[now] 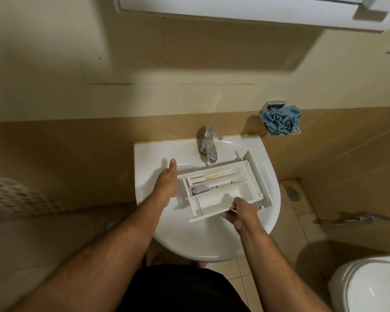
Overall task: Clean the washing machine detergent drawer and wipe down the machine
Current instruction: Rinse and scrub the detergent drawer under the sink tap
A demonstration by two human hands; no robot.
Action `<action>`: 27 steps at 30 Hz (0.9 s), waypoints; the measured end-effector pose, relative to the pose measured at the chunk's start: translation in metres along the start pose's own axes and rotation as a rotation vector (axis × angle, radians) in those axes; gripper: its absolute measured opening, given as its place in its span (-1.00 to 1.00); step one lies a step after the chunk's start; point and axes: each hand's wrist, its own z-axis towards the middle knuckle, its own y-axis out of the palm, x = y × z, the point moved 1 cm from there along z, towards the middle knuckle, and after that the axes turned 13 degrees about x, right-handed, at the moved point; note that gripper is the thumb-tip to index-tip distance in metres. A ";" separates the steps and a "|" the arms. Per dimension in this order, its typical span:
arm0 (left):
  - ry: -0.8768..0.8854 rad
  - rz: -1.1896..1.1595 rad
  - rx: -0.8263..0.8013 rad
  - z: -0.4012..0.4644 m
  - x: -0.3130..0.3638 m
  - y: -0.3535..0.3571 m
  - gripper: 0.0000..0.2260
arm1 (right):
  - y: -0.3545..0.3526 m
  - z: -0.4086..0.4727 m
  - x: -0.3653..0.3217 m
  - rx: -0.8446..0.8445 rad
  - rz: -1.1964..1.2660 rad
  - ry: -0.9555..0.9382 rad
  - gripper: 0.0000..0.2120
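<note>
The white detergent drawer (223, 188) lies across the white sink (212, 242), its front panel toward the right. Brownish residue streaks its far compartment, and a grey-blue insert sits near its left end. A thin stream of water runs from the chrome tap (208, 144) onto the drawer's far edge. My left hand (168, 182) holds the drawer's left end, thumb up. My right hand (240, 213) grips the drawer's near edge. A crumpled blue cloth (280, 119) sits in a metal wall holder to the right of the tap.
A white toilet (369, 287) stands at the bottom right. A hand-spray hose (351, 219) hangs on the right wall. Floor drains (293, 194) lie on either side of the sink. A white cabinet (257, 7) hangs overhead. The washing machine is out of view.
</note>
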 end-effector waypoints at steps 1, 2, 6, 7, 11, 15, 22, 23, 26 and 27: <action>-0.011 0.009 0.011 0.001 -0.002 -0.002 -0.43 | 0.007 -0.002 0.003 0.004 0.036 0.020 -0.73; -0.024 0.018 0.013 0.001 -0.005 -0.002 -0.43 | 0.014 -0.005 0.006 0.006 0.075 0.034 -0.72; -0.044 0.047 -0.024 0.002 -0.019 -0.007 -0.47 | 0.041 -0.015 0.019 0.007 0.190 0.089 -0.60; -0.035 0.053 -0.037 0.003 -0.023 -0.009 -0.49 | 0.045 -0.017 0.022 0.018 0.194 0.102 -0.60; 0.035 0.091 -0.088 0.006 -0.030 -0.019 -0.59 | 0.057 -0.019 0.031 0.033 0.207 0.138 -0.60; 0.095 0.063 -0.074 0.013 -0.027 -0.016 -0.54 | 0.063 -0.020 0.036 -0.009 0.137 0.137 -0.66; 0.168 -0.079 0.032 0.035 -0.018 -0.004 -0.57 | 0.047 -0.007 0.032 -0.208 -0.223 0.184 -0.82; 0.176 -0.073 0.041 0.038 -0.018 -0.003 -0.57 | 0.041 -0.004 0.030 -0.242 -0.315 0.188 -0.78; 0.201 -0.042 0.056 0.046 -0.019 -0.001 -0.57 | 0.028 0.000 0.016 -0.329 -0.540 0.148 -0.73; 0.211 -0.033 0.061 0.047 -0.018 0.001 -0.58 | 0.026 0.001 0.008 -0.347 -0.570 0.102 -0.73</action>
